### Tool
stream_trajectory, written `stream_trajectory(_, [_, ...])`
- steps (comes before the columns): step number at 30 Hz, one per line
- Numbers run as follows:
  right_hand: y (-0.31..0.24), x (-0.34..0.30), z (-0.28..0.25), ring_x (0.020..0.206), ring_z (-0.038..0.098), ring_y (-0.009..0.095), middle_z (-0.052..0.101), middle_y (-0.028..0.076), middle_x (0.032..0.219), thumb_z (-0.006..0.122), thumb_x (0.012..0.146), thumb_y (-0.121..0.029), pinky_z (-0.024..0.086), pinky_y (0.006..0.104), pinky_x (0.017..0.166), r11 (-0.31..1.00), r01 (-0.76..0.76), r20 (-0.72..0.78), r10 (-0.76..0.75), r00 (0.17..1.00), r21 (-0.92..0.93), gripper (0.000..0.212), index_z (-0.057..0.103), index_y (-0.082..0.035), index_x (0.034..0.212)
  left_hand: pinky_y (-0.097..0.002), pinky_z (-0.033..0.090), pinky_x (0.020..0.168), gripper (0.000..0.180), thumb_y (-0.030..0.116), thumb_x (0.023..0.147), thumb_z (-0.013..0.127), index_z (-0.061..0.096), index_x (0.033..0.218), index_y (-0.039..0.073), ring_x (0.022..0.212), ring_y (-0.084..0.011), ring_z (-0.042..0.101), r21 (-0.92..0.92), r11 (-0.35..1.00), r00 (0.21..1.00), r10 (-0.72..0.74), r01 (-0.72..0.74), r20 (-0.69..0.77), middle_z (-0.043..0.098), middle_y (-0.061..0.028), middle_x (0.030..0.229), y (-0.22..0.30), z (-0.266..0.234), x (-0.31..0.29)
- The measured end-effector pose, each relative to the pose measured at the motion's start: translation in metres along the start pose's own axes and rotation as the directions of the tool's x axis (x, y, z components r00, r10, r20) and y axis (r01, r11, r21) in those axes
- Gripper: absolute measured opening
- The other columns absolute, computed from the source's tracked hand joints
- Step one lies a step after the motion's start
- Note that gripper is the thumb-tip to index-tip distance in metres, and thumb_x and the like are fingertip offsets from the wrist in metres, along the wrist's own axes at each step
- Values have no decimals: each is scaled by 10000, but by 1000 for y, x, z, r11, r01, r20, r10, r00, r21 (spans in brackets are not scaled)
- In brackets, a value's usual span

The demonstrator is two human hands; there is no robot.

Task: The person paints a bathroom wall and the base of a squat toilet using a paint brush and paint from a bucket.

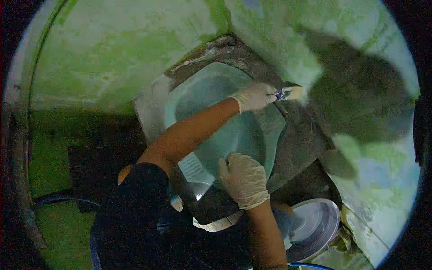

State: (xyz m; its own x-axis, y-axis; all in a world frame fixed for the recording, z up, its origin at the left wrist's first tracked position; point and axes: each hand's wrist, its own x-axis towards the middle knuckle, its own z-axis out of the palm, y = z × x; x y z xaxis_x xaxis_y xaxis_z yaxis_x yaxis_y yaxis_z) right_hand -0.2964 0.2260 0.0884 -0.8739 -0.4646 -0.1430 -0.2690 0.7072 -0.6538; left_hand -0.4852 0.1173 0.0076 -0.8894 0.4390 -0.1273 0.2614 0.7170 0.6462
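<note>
My left arm extends diagonally across the blue-green basin (234, 135). My left hand (254, 97), in a pale thin glove, is closed around the handle of the brush (283, 93). The brush is located beyond the basin's right side, with its light bristles directed right, at the patchy green-and-white wall (378, 193); I cannot tell whether the tips make contact. My right hand (245, 181), gloved likewise, is positioned over the near part of the basin, back upward, fingers curled inward; I cannot tell whether it grips anything. A printed white label (195, 168) is located at the basin's near-left side. A round, clear container (333, 216) stands at the lower right, near my right forearm.
</note>
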Motion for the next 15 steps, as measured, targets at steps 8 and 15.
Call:
stream_trajectory(8, [-3, -9, 8, 687, 641, 352, 632, 183, 715, 514, 874, -282, 513, 448, 658, 999, 35, 134, -32, 990, -22, 303, 622, -23, 760, -447, 464, 838, 424, 382, 893, 468, 628, 1082, 38, 966, -391, 600, 205, 940, 926, -200, 274, -319, 636, -223, 1028, -78, -60, 2])
stream_trajectory(15, [-21, -21, 68, 858, 683, 259, 698, 116, 956, 476, 913, -270, 506, 390, 652, 967, 211, 699, -53, 714, -142, 286, 681, -113, 1036, -412, 496, 759, 343, 321, 880, 560, 631, 1137, 106, 869, -350, 644, 63, 997, 977, -53, 41, 204, 659, -197, 919, 76, 20, -11])
